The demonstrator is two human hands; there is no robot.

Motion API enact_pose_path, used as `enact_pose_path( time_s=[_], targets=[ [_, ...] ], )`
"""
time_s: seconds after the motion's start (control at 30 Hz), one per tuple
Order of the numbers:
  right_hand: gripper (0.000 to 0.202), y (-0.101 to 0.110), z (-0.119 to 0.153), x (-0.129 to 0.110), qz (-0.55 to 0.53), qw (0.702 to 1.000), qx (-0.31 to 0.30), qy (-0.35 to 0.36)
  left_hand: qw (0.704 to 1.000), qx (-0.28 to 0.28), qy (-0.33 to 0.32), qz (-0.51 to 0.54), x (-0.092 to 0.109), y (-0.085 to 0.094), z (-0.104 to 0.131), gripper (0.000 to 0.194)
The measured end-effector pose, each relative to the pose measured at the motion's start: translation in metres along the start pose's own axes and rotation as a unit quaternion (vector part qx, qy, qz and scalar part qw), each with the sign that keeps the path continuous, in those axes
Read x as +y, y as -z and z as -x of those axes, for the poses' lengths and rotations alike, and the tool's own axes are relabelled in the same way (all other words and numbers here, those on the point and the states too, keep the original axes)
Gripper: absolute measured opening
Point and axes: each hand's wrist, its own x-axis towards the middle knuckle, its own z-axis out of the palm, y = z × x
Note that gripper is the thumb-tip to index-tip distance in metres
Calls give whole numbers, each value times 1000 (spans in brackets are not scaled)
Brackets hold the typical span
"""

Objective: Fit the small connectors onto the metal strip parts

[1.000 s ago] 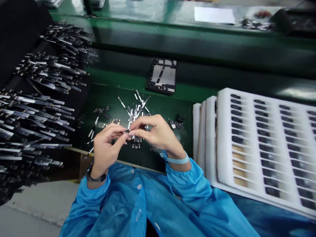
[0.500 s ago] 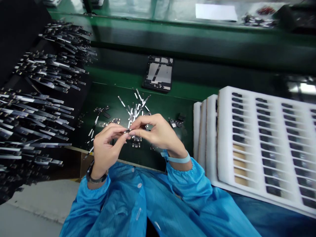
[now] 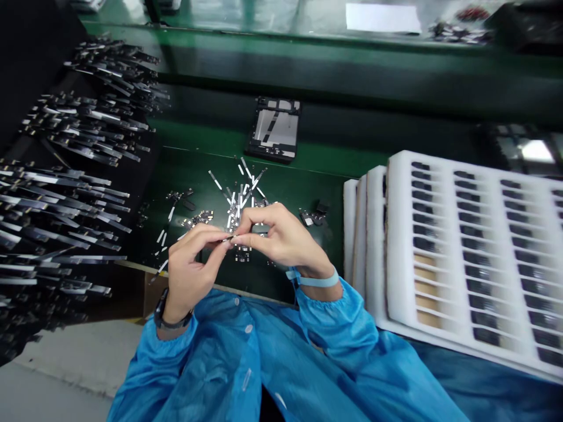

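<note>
My left hand (image 3: pixel 191 266) and my right hand (image 3: pixel 281 237) meet above a green work mat (image 3: pixel 281 187). Between their fingertips they pinch one small dark electronic part (image 3: pixel 229 238), thumb and forefinger of each hand on it. Just beyond the fingers lies a loose heap of thin white strips (image 3: pixel 241 190) and small dark flex parts (image 3: pixel 199 218). Both wrists come out of blue sleeves; the left carries a dark watch, the right a light blue band.
Rows of dark flex cables (image 3: pixel 61 193) fan out on the left. Stacked white foam trays (image 3: pixel 466 252) with slotted parts fill the right. A dark device frame (image 3: pixel 275 129) lies on the green conveyor behind. More small parts (image 3: pixel 313 217) sit right of my hands.
My hands stay together on the small part, shifting slightly lower. The device frame on the belt behind has drifted left.
</note>
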Motion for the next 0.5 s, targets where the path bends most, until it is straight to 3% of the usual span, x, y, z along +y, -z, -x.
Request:
enact_pose_path(
  time_s=[0.17, 0.23, 0.3, 0.4, 0.5],
  targets=[
    [35, 8, 7, 2, 11, 1000, -16, -1, 998, -40, 37, 19, -6, 5, 5, 13],
    [36, 15, 14, 4, 16, 1000, 17, -16, 998, -13, 67, -1, -22, 18, 11, 18],
    [36, 23, 21, 7, 20, 998, 55, -33, 991, 49, 104, -63, -45, 36, 20, 17],
    [34, 29, 26, 14, 29, 995, 81, -51, 954, 102, 186, -214, -82, 64, 30, 14],
    [36, 24, 24, 25, 28, 996, 70, -55, 910, 82, 238, -331, -108, 76, 21, 13]
  ],
)
